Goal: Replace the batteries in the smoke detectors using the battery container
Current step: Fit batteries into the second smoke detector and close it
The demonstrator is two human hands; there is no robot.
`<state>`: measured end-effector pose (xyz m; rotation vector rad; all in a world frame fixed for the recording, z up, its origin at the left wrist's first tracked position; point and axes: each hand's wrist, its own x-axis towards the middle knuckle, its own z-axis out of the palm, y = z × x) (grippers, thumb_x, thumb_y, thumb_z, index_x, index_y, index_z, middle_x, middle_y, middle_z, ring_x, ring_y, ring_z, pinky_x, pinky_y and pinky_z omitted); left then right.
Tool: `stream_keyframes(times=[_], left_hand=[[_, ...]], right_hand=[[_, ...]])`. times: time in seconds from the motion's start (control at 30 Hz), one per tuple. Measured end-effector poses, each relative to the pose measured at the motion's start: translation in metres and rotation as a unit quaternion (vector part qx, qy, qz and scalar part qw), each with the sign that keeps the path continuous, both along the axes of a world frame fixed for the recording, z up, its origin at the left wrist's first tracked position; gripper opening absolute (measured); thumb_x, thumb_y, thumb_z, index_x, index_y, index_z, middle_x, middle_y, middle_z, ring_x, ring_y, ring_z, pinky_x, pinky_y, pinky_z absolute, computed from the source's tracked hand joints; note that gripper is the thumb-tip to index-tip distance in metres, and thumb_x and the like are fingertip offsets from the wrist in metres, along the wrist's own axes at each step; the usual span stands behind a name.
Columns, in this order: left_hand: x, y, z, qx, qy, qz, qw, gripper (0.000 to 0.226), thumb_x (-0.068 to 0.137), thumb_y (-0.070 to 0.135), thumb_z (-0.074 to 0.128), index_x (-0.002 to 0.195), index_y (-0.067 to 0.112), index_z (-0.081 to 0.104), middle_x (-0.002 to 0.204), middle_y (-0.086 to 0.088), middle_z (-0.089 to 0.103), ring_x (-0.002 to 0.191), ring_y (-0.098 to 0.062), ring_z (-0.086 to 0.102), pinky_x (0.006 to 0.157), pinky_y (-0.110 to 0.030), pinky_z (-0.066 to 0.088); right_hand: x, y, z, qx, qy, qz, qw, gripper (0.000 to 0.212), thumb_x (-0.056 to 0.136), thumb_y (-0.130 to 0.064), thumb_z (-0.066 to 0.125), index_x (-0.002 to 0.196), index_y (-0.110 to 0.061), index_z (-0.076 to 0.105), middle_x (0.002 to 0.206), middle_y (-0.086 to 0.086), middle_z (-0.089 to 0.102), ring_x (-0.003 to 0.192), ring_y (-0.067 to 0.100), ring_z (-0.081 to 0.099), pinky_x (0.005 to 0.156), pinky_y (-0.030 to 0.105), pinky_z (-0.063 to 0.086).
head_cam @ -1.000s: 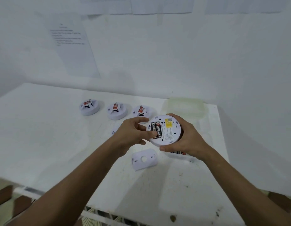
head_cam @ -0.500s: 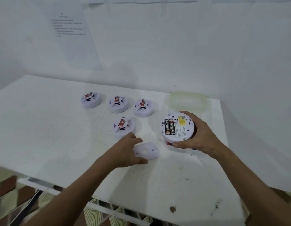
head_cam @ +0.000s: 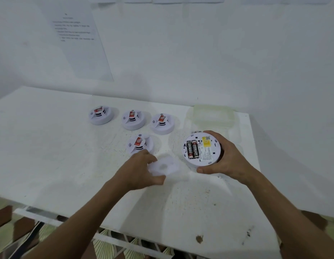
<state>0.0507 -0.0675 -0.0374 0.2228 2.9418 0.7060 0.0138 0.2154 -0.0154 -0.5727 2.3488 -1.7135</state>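
Head view: right grip (head_cam: 225, 161) clasps detector (head_cam: 201, 150) holding two batteries (head_cam: 192, 149); left grip (head_cam: 138, 170) pinches cover (head_cam: 164, 165).

Views: one only, a wide-angle camera worn on the head
Position: above the near edge of the table (head_cam: 50, 146), close over it
Facing: forward and down, toward the wall (head_cam: 199, 53) behind the table
Nearness: both forearms reach in from the bottom edge, close to the lens
In frame: most of the tabletop; patterned floor (head_cam: 16, 232) below its near edge
Shared: nothing, no second view
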Motion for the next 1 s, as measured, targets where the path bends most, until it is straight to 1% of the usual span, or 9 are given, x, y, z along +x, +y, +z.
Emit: stream_keyframes(times=[0.07,0.13,0.2,0.37,0.47,0.6,0.73,0.9,1.0], left_hand=[[0.0,-0.004,0.018,0.029,0.07,0.026,0.997,0.055,0.056,0.063,0.066,0.086,0.018,0.067,0.087,0.007,0.056,0.074,-0.006,0.053,0.065,-0.027,0.051],[-0.002,-0.005,0.041,0.075,0.136,0.043,0.987,0.053,0.055,0.063,0.064,0.086,0.021,0.063,0.086,0.007,0.057,0.074,-0.004,0.054,0.061,-0.017,0.046],[-0.003,0.0,0.059,0.106,0.165,0.017,0.98,0.054,0.057,0.06,0.068,0.096,0.023,0.066,0.089,0.01,0.057,0.079,0.0,0.054,0.061,-0.008,0.041],[-0.004,0.031,0.072,0.11,0.136,-0.087,0.981,0.056,0.06,0.052,0.079,0.107,0.023,0.068,0.097,0.012,0.057,0.088,0.0,0.053,0.066,-0.008,0.04],[-0.007,0.037,0.073,0.096,0.131,-0.088,0.983,0.059,0.064,0.055,0.078,0.113,0.026,0.066,0.1,0.008,0.057,0.086,-0.004,0.05,0.07,-0.012,0.04],[-0.007,0.029,0.076,0.092,0.117,-0.082,0.985,0.058,0.065,0.052,0.081,0.116,0.03,0.066,0.099,0.007,0.056,0.088,-0.004,0.049,0.071,-0.009,0.038],[-0.01,0.018,0.078,0.073,0.087,-0.074,0.991,0.072,0.063,0.057,0.081,0.125,0.027,0.061,0.113,0.01,0.05,0.097,-0.003,0.047,0.071,-0.006,0.035],[-0.016,0.006,0.076,0.11,0.058,-0.062,0.99,0.072,0.066,0.056,0.079,0.129,0.027,0.06,0.12,0.013,0.054,0.099,-0.003,0.053,0.077,-0.012,0.045],[-0.019,-0.007,0.077,0.118,0.051,-0.081,0.988,0.069,0.068,0.049,0.081,0.13,0.027,0.059,0.116,0.012,0.055,0.1,-0.003,0.055,0.075,-0.006,0.044]], right_hand=[[0.0,0.0,0.0,-0.001,0.0,-0.005,1.0,0.09,0.052,-0.006,0.095,0.129,-0.025,0.053,0.122,-0.008,0.063,0.115,0.011,0.059,0.089,0.026,0.055],[0.001,-0.002,0.002,-0.005,-0.001,-0.011,1.0,0.091,0.05,-0.008,0.095,0.128,-0.026,0.053,0.119,-0.01,0.064,0.113,0.01,0.06,0.086,0.024,0.055],[0.003,-0.006,0.003,-0.009,-0.001,-0.012,1.0,0.093,0.048,-0.009,0.095,0.129,-0.026,0.053,0.119,-0.01,0.064,0.113,0.01,0.06,0.085,0.023,0.054],[0.006,-0.024,0.007,-0.025,0.003,-0.005,1.0,0.094,0.048,-0.003,0.095,0.129,-0.023,0.052,0.118,-0.009,0.065,0.111,0.01,0.061,0.082,0.021,0.054],[0.009,-0.034,0.008,-0.031,0.001,-0.004,1.0,0.096,0.048,-0.003,0.096,0.132,-0.021,0.051,0.12,-0.007,0.063,0.112,0.011,0.061,0.084,0.022,0.054],[0.011,-0.044,0.011,-0.035,0.002,0.005,0.999,0.095,0.049,-0.002,0.095,0.131,-0.023,0.052,0.121,-0.006,0.063,0.112,0.01,0.061,0.083,0.02,0.053],[0.012,-0.055,0.013,-0.032,-0.002,0.006,0.999,0.094,0.049,-0.002,0.095,0.13,-0.022,0.053,0.119,-0.01,0.063,0.112,0.009,0.06,0.082,0.02,0.053],[0.01,-0.071,0.017,-0.024,0.01,-0.017,1.0,0.093,0.049,-0.003,0.095,0.129,-0.025,0.052,0.117,-0.015,0.063,0.109,0.001,0.059,0.08,0.013,0.051],[0.008,-0.081,0.02,-0.011,0.011,-0.014,1.0,0.094,0.048,-0.001,0.095,0.129,-0.026,0.053,0.115,-0.02,0.063,0.109,0.0,0.059,0.08,0.013,0.05]])
